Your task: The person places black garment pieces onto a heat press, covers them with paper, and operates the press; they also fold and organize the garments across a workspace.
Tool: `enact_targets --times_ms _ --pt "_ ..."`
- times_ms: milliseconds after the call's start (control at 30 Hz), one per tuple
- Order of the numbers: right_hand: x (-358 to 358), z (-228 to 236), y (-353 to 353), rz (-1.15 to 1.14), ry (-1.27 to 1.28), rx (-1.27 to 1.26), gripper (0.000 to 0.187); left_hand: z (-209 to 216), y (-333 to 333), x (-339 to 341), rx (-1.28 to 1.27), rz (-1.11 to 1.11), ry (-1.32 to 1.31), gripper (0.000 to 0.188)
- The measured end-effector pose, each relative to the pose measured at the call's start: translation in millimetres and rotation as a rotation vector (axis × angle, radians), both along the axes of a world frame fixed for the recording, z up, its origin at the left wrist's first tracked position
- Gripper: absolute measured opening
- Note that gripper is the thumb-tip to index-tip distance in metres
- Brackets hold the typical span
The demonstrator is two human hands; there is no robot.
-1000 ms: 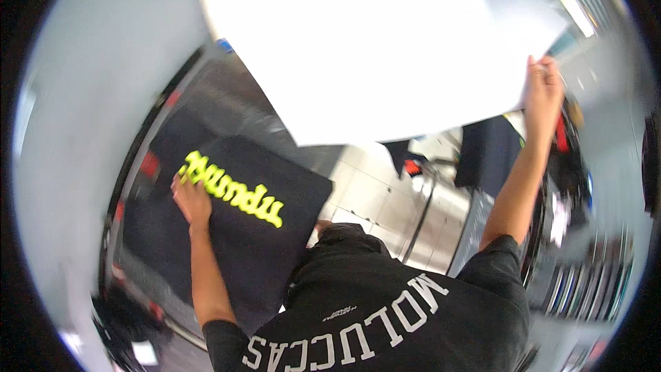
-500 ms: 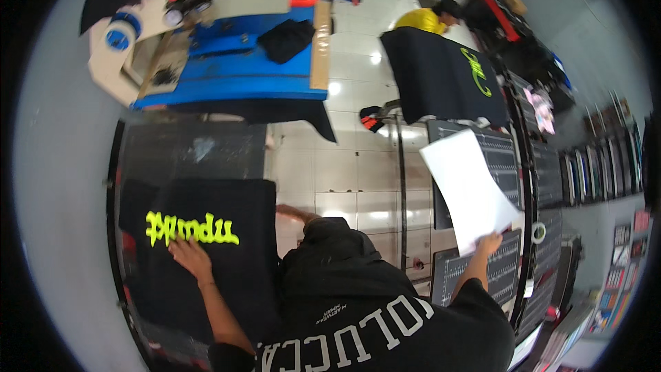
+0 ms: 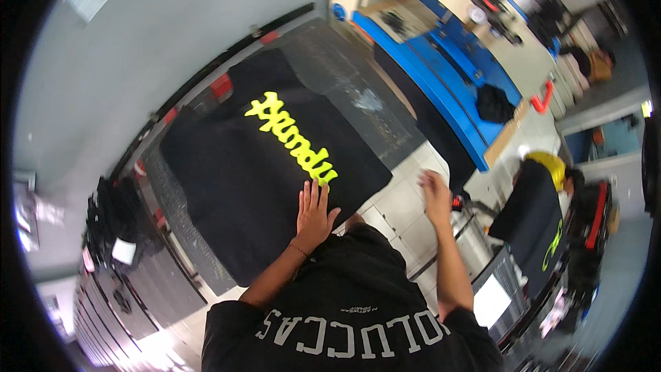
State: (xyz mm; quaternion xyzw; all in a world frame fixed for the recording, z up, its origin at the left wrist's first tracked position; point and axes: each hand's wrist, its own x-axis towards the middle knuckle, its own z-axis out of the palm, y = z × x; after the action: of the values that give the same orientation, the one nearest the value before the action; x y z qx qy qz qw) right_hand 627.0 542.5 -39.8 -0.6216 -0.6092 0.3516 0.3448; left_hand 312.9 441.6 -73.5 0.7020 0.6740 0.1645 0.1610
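Note:
A black cloth [image 3: 227,165] with bright yellow-green lettering [image 3: 289,134] lies spread on a dark worn board [image 3: 344,72]. My left hand [image 3: 314,213] rests on this cloth, fingers stretched out, the tips at the near end of the lettering. My right hand [image 3: 435,196] is raised over the tiled floor to the right of the cloth. Its fingers are loosely bent and somewhat blurred, and nothing shows in them. Further right, a white sheet [image 3: 490,302] lies on another dark board.
A blue-framed table [image 3: 427,89] with a black bundle [image 3: 494,103] stands beyond the board. At the right, a person in yellow [image 3: 547,165] is behind another printed black cloth [image 3: 529,224]. Dark garments [image 3: 113,224] hang at the left beside a rack.
My view has turned left toward the lettered cloth. The right hand has let go of the white sheet, now on a board, and moved left. My left hand lies at the lettering's other end.

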Motion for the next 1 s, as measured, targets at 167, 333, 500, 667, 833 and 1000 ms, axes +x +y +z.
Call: enact_targets --times_ms 167,333,500,667,833,1000 --pt "-148.1 -22.4 124.7 0.385 -0.349 0.062 0.046 30.0 -25.8 -127.3 0.057 0.793 0.450 0.080" --pt "-214.2 -12.9 151.7 0.435 -0.692 -0.173 0.064 -4.5 -134.2 -238.9 -0.201 1.454 0.163 0.079" --pt "-211.3 -7.8 174.9 0.641 -0.588 -0.400 0.059 -37.3 -156.2 -260.7 -0.160 1.487 -0.291 0.068" --pt "-183.0 -69.0 190.6 0.488 -0.114 -0.462 0.065 9.5 -133.8 -261.5 -0.132 1.457 -0.877 0.067" --pt "-201.1 -30.5 190.2 0.450 0.350 -0.952 0.068 63.8 -126.4 -259.5 -0.188 1.367 -1.333 0.068" --pt "-196.8 -28.7 196.8 0.491 0.361 -0.822 0.054 45.5 -141.1 -265.5 0.042 1.223 -1.477 0.047"
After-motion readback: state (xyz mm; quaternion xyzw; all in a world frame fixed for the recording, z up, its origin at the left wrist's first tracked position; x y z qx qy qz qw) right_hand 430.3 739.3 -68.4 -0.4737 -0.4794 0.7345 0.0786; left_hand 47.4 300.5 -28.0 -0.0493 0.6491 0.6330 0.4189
